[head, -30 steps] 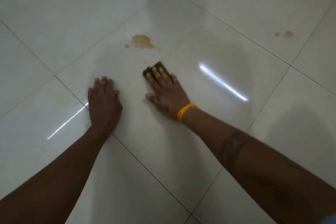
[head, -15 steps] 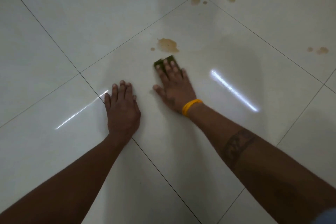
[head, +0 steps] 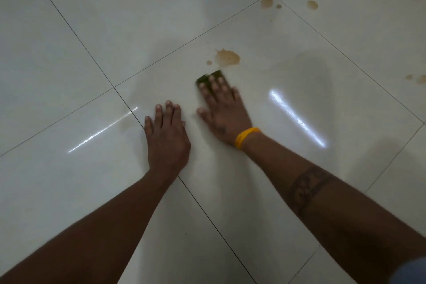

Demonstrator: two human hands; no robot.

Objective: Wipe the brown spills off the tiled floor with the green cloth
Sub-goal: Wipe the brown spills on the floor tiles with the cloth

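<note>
My right hand [head: 222,110], with a yellow band at the wrist, lies flat on the white tiled floor [head: 92,30] and presses down the green cloth [head: 215,75], which shows only past the fingertips. Just beyond the cloth is the largest brown spill [head: 227,57], with a small drop [head: 209,62] on its left. Smaller brown spots [head: 267,3] sit further off near a tile corner, one more [head: 312,4] to their right, and others [head: 418,78] at the right edge. My left hand [head: 167,136] rests palm down on a grout line, empty.
Dark grout lines cross the glossy tiles. Two bright light reflections [head: 297,117] streak the floor on either side of my hands. A faint brownish smear [head: 125,124] lies left of my left hand.
The right hand has slid the cloth forward toward the big spill, and the gap between them has shrunk. The left hand has stayed planted while the view shifted.
</note>
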